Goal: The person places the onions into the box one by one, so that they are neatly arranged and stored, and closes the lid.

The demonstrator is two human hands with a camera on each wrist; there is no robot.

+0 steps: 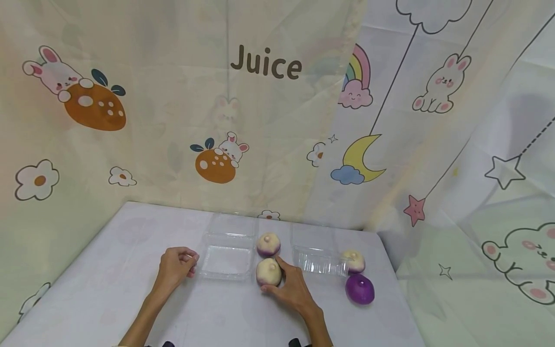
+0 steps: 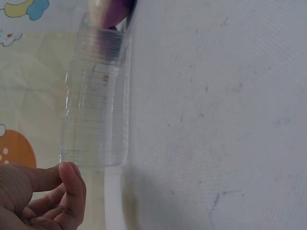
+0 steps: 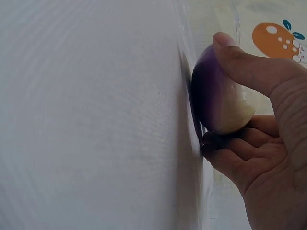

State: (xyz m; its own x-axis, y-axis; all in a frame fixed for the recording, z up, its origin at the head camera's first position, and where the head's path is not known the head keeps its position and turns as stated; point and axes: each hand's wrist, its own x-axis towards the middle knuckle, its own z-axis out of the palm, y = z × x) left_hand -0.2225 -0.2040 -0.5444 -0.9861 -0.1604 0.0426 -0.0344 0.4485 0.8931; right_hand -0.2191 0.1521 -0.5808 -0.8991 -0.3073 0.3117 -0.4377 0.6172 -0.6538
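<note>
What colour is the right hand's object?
The object is purple and cream, clearest in the right wrist view.

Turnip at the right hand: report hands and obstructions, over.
Right hand grips near middle turnip. Left hand empty, beside left container. Far middle turnip close beyond; nothing seen between near middle turnip and left container.

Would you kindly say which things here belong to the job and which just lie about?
Job, apparently:
front cream-purple ball, gripped
left clear container

Lying about, apparently:
rear cream-purple ball
right clear container
right cream-purple ball
all-purple ball
</note>
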